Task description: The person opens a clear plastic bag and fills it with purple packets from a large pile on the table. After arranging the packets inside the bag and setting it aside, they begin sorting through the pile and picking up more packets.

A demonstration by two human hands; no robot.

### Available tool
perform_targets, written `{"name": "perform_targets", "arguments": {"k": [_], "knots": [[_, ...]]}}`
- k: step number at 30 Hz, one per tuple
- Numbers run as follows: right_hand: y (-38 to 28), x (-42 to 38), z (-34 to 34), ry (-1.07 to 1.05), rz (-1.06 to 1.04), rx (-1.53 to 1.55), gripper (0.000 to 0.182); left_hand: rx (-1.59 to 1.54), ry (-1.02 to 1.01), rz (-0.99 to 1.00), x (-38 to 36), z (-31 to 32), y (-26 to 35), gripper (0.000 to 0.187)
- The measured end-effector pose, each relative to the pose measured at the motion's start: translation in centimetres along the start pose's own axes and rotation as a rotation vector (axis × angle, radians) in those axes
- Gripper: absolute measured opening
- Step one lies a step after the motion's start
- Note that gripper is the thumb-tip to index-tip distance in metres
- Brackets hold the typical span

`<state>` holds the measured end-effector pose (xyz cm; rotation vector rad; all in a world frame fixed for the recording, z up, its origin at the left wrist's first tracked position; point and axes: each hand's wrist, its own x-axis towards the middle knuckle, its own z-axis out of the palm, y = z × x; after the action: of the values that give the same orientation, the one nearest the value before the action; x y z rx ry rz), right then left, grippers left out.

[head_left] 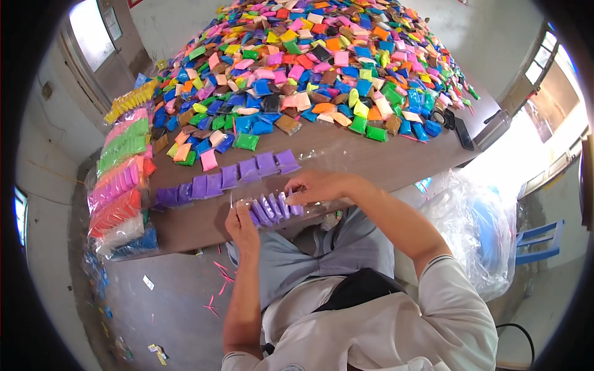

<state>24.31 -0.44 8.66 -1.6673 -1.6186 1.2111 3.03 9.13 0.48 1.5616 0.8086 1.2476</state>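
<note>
Single head-worn view, directed forward and steeply down over the wearer's own shirt [371,321] and trousers [291,260], which occupy the near part of the field. The left hand [242,224] and right hand [309,188] lie at close range, near the centre. Beyond them, the table [383,157] recedes to a far pile [315,62]. The wide, curved field reaches walls [52,130] at left and right, within a dark rounded border [12,349].

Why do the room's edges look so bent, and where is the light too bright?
Head view: apparent wide-lens distortion curves the walls, with black corners; glare whitens the upper-left window; the clear plastic bag and held purple packets show bright highlights.
</note>
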Motion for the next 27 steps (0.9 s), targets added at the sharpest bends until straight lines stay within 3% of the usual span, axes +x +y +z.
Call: {"name": "perform_targets", "arguments": {"k": [3, 6, 9, 12, 15, 18, 21, 24, 27], "knots": [[1.3, 0.6, -0.3, -0.031, -0.153, -0.384, 0.050, 0.026, -0.018, -0.011, 0.2, -0.1, -0.2, 0.033], [1.1, 0.3, 0.8, -0.003, -0.022, -0.441, 0.046, 0.057, -0.068, -0.001, 0.2, -0.7, -0.6, 0.033], [0.0, -0.4, 0.0, -0.129, 0.031, -0.260, 0.046, 0.077, -0.095, 0.042, -0.5, -1.2, 0.0, 0.033], [-0.4, -0.7, -0.5, 0.127, -0.117, -0.313, 0.043, 0.070, -0.105, 0.045, -0.7, -1.2, 0.3, 0.032], [-2.7, -1.3, -2.6, 0.202, 0.003, -0.001, 0.039, 0.056, -0.098, 0.045, -0.9, -1.3, -0.1, 0.031], [-5.2, -1.3, -5.2, 0.437, -0.125, 0.045, 0.029, 0.031, -0.098, 0.056, -0.9, -1.3, -0.1, 0.030], [-5.9, 1.7, -6.9, 0.608, -0.151, -0.292, 0.026, -0.006, -0.093, 0.035, -1.1, -1.1, 0.3, 0.030], [-1.7, 6.9, -7.6, 0.332, -0.124, -0.781, 0.033, 0.022, -0.094, 0.014, -1.1, -1.2, 0.1, 0.031], [0.0, 9.8, -6.9, -0.065, 0.218, -0.816, 0.049, 0.051, -0.117, 0.025, -1.1, -1.5, 0.0, 0.030]]}}
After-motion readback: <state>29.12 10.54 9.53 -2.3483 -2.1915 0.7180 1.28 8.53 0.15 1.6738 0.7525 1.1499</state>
